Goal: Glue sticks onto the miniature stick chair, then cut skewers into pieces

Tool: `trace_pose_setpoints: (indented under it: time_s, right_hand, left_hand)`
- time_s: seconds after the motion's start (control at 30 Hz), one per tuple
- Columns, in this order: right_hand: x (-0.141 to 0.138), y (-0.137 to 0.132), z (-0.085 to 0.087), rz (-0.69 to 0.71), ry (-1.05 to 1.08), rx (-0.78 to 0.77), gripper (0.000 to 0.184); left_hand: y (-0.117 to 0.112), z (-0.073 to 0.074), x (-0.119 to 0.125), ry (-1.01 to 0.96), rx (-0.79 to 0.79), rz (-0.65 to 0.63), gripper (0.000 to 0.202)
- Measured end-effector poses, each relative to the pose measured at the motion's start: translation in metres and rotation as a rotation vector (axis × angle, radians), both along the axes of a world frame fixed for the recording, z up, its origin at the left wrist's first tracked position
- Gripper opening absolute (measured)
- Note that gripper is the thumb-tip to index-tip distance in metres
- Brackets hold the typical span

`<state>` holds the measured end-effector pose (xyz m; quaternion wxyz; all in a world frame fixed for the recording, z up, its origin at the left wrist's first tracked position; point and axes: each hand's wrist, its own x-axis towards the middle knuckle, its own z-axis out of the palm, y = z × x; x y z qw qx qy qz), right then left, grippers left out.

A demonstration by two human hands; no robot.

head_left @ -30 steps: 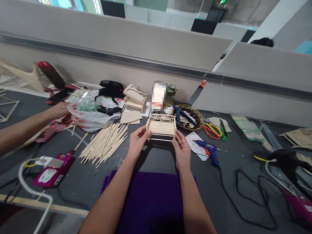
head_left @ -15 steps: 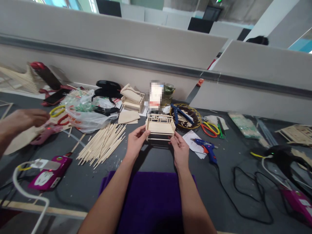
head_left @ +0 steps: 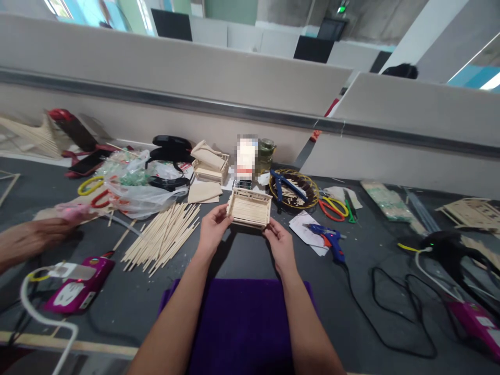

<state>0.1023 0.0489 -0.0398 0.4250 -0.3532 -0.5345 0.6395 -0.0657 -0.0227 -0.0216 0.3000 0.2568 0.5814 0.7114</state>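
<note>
A small model bench built of thin wooden sticks (head_left: 250, 207) is held up over the dark table, its slatted seat tipped toward me. My left hand (head_left: 214, 227) pinches its left end, and my right hand (head_left: 280, 242) pinches the lower right corner. Left of my left hand lies a loose pile of wooden sticks (head_left: 162, 237). To the right of my right hand a blue hot glue gun (head_left: 330, 239) rests partly on white paper (head_left: 304, 229). A purple cloth (head_left: 240, 323) is spread beneath my forearms.
Behind the bench stand a similar stick model (head_left: 211, 166) and a wicker basket (head_left: 316, 195) with blue pliers. A co-worker's hand (head_left: 42, 237) is at the left near a pink glue gun (head_left: 72, 212). A magenta power strip (head_left: 84, 286) and black cable (head_left: 385, 341) lie on the table.
The bench has tilted so that more of its seat faces me, and it sits slightly lower and left. The co-worker's hand has moved down to the pink glue gun.
</note>
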Motion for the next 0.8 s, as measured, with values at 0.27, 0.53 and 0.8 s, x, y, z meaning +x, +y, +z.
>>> trace_pose_setpoints:
  time_s: [0.27, 0.53, 0.8]
  right_hand:
    - [-0.001, -0.004, -0.008, 0.008, -0.079, -0.102, 0.039]
    - [0.004, 0.005, -0.012, -0.126, -0.16, -0.035, 0.036]
    - [0.002, -0.002, 0.0, -0.052, -0.126, -0.037, 0.041]
  left_hand:
    - [-0.002, -0.008, -0.015, -0.016, -0.057, -0.059, 0.043]
    - [-0.002, -0.004, -0.017, -0.035, -0.127, 0.015, 0.063]
    - [-0.004, 0.007, -0.005, -0.033, -0.085, -0.007, 0.052]
